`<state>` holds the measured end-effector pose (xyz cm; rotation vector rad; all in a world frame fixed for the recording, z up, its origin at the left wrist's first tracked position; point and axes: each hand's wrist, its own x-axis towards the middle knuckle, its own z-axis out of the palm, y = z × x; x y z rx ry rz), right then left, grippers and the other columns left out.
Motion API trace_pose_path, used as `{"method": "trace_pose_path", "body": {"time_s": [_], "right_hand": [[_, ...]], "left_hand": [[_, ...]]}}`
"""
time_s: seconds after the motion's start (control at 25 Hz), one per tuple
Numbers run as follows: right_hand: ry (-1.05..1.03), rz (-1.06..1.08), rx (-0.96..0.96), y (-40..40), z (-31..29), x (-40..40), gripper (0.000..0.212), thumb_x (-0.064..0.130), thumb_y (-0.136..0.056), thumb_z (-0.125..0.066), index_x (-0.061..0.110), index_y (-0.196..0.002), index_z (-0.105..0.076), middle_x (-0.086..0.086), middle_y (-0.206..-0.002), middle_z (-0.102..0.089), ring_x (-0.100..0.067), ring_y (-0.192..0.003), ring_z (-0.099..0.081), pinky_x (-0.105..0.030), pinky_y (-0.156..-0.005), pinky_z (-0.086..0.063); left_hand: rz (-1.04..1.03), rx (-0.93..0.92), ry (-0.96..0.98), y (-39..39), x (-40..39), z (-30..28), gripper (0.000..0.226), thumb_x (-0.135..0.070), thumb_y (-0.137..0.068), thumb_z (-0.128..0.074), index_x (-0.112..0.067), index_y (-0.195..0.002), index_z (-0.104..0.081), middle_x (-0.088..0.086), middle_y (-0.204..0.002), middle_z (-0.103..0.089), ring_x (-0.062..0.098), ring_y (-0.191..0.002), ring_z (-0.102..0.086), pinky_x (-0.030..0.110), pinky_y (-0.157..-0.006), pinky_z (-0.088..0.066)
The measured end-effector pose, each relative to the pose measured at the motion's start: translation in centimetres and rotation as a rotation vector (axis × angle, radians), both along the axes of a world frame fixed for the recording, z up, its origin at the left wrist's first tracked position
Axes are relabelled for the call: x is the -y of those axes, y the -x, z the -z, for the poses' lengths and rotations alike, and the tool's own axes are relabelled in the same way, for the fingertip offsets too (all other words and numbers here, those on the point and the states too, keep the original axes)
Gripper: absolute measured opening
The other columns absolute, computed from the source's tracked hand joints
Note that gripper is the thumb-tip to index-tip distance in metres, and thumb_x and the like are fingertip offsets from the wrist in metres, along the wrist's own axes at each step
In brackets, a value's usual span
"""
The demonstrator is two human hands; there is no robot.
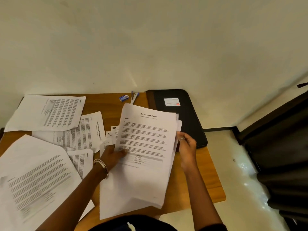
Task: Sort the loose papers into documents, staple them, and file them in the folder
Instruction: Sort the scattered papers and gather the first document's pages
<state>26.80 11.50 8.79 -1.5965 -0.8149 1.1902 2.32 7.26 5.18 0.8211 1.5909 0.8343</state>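
Dim, warm yellowish indoor light, soft shadows. Bright glare patch on the glossy pale floor (246,177) near right. Wide-angle bending at edges. Near-left white printed sheet (38,179) is motion-blurred, text unreadable; centre top sheet's heading is fairly sharp.

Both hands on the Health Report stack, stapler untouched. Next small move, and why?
Probably square the stack first: tap its edges even. The right hand pinches the right edge, where sheets behind sit offset, and the left hand holds the left side with its thumb on the top page. The stapler lies at the far edge beside the folder, so stapling comes after aligning.
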Motion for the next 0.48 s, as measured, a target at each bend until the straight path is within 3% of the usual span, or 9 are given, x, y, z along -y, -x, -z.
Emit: {"method": "trace_pose_path", "body": {"time_s": [0.08,0.2,0.48], "right_hand": [[-0.025,-0.001,-0.015,-0.7,-0.8,-0.6,0.012,0.029,-0.094,-0.058,0.021,-0.095,-0.067,0.005,-0.089,-0.072,-0.012,-0.075,-0.071,-0.022,-0.057,-0.053],[-0.025,0.025,-0.034,-0.7,-1.6,-1.4,0.015,0.032,-0.093,-0.058,0.021,-0.091,-0.067,0.005,-0.084,-0.073,-0.014,-0.073,-0.071,-0.024,-0.057,-0.053],[0.221,0.091,-0.345,-0.3,-1.7,-1.6,0.028,0.039,-0.093,-0.057,0.015,-0.094,-0.070,-0.004,-0.085,-0.076,-0.027,-0.075,-0.072,-0.035,-0.064,-0.055]], "left_hand": [[0.050,-0.115,-0.025,0.1,0.4,-0.2,0.028,-0.016,-0.088,-0.061,-0.010,-0.115,-0.060,0.008,-0.111,-0.064,0.030,-0.099,-0.058,0.044,-0.090,-0.048],[0.081,-0.187,-0.044,-0.3,0.7,-0.9,0.029,-0.019,-0.089,-0.059,-0.009,-0.117,-0.059,0.006,-0.110,-0.063,0.027,-0.097,-0.057,0.037,-0.085,-0.046],[0.064,-0.232,-0.091,-0.9,2.0,-1.8,0.030,-0.014,-0.090,-0.058,-0.008,-0.119,-0.058,0.004,-0.109,-0.059,0.023,-0.097,-0.052,0.044,-0.095,-0.044]]}}
